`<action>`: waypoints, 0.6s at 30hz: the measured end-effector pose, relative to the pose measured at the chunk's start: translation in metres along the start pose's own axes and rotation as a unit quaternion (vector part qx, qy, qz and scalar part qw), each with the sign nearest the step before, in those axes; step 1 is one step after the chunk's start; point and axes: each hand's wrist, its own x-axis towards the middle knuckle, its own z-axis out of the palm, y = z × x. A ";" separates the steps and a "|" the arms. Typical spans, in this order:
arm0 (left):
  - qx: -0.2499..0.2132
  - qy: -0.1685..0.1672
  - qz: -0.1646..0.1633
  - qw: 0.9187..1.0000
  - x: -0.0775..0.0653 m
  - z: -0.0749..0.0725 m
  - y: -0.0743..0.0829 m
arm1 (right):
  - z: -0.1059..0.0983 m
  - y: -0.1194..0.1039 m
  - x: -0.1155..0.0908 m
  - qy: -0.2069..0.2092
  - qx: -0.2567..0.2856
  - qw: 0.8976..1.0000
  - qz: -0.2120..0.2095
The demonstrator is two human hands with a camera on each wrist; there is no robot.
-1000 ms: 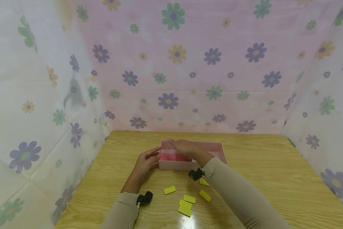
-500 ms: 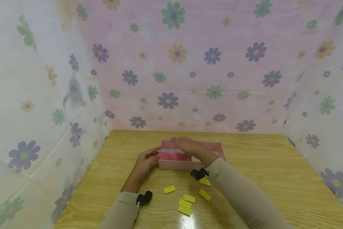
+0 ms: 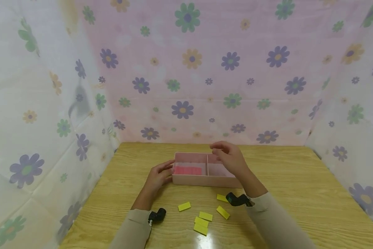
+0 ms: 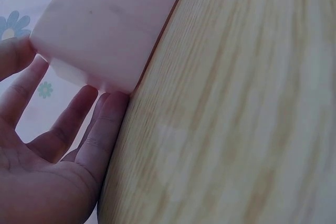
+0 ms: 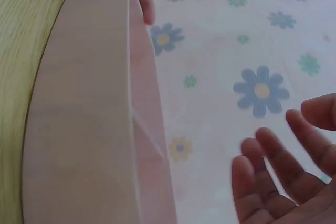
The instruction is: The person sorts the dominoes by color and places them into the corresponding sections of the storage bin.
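Observation:
A pale pink box [image 3: 191,180] with a divider [image 3: 207,165] stands on the table. In its left compartment lie pink pieces [image 3: 188,171] packed side by side. My left hand [image 3: 159,177] touches the box's left end with extended fingertips, and the left wrist view shows them against the end wall [image 4: 113,22]. My right hand [image 3: 233,159] hovers over the right compartment, fingers loosely bent and holding nothing, hiding part of that compartment. The right wrist view shows its fingers [image 5: 278,174] apart from the box. Several small yellow blocks [image 3: 201,221] lie on the table in front.
The wooden table [image 3: 286,173] reaches back to a pink flowered cloth [image 3: 211,86]. Flowered cloth also hangs at the left [image 3: 27,138] and right [image 3: 354,138]. A yellow block [image 3: 221,197] lies close to the right wrist camera [image 3: 236,199].
My right hand has lifted from the left compartment and moved right, over the right compartment. The pink pieces and the divider are now in plain sight. My left hand has stayed put.

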 end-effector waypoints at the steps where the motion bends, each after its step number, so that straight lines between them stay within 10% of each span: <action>1: 0.000 0.000 -0.001 1.000 0.000 0.001 0.000 | -0.005 0.004 -0.004 0.016 -0.011 1.000 -0.017; 10: -0.001 -0.001 -0.002 1.000 0.002 0.004 -0.001 | -0.038 0.051 -0.034 0.152 -0.070 0.986 -0.020; 18: 0.003 0.001 0.001 1.000 0.000 0.002 0.000 | -0.050 0.084 -0.050 0.097 -0.040 0.993 0.053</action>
